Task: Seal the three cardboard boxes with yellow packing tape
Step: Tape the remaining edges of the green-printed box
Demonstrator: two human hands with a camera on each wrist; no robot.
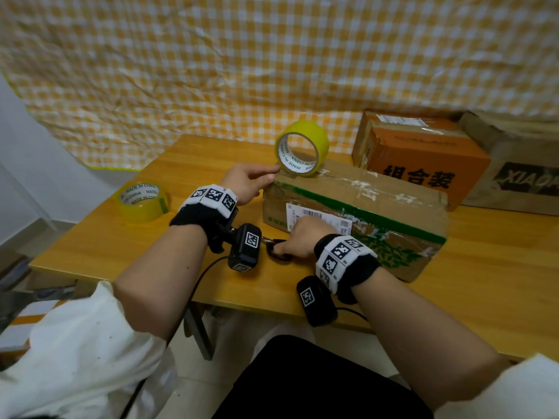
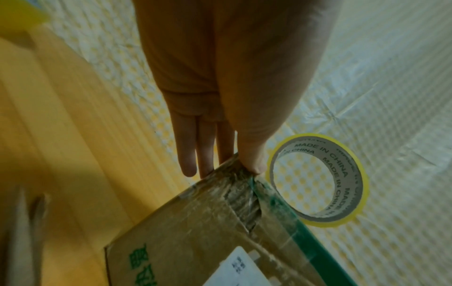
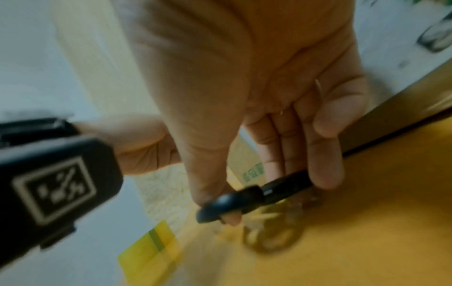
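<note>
Three cardboard boxes, two yellow tape rolls, one scissors

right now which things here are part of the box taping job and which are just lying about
Part of the job:
- green-printed box, left hand on its corner
- yellow tape roll standing on that box
- scissors, gripped by the right hand
- orange box
- grey box

Lying about:
- second tape roll on the table
- checked cloth behind

On the tabletop the nearest box lies in front, with one tape roll on it. Two boxes stand behind it to the right; another roll lies to the left.
</note>
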